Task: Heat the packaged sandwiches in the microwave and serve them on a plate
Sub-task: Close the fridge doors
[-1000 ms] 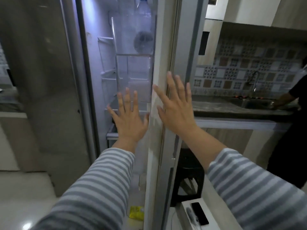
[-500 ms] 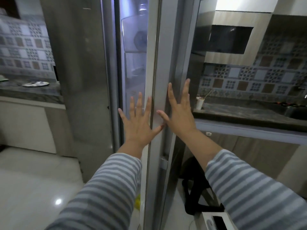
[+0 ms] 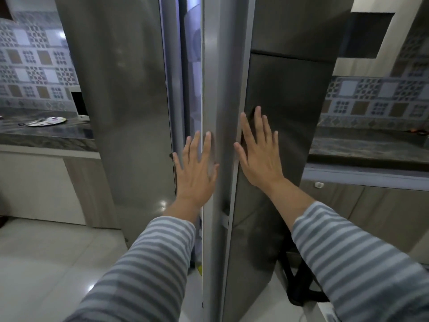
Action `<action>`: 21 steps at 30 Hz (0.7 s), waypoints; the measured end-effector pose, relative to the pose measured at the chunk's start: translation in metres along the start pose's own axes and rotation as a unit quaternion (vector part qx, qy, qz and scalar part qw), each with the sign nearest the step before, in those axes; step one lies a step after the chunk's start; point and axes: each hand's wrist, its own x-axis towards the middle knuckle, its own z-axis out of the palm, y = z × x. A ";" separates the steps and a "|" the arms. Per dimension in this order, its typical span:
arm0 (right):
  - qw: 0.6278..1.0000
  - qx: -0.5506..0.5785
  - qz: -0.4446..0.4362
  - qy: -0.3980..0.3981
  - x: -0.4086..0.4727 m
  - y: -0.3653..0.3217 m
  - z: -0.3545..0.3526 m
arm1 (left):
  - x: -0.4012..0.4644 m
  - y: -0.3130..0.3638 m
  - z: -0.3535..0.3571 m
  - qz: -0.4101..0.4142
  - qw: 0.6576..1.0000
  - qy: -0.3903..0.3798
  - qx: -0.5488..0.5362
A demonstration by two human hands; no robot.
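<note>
Two hands, fingers spread and holding nothing: left hand (image 3: 197,168) flat against the grey steel refrigerator door (image 3: 278,135) edge, right hand (image 3: 258,152) flat on its face. Door slightly ajar. Sandwiches not visible. White round plate (image 3: 46,121) on left bench (image 3: 46,138).

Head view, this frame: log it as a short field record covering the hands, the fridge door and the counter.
left hand: open, flat, fingers spread, at the door's edge
right hand: open, flat on the door's steel front
fridge door: ajar, lit gap showing to its left
held items: none
left counter: plate on it
sandwiches: not in view
</note>
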 end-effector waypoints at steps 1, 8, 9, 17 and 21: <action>1.000 -0.004 -0.002 -0.008 0.005 0.000 0.009 | 0.002 -0.008 0.005 0.023 1.000 0.014 -0.005; 0.993 -0.089 0.018 -0.079 0.056 0.000 0.060 | 0.025 -0.039 0.053 0.089 0.992 0.027 -0.086; 0.991 -0.101 0.021 -0.083 0.064 0.000 0.067 | 0.032 -0.043 0.060 0.080 0.989 0.003 -0.128; 0.986 -0.141 0.008 -0.090 0.131 -0.002 0.126 | 0.106 -0.086 0.108 -0.045 0.969 -0.066 -0.234; 0.987 -0.135 0.027 -0.086 0.159 -0.002 0.162 | 0.141 -0.108 0.129 -0.081 0.970 -0.069 -0.219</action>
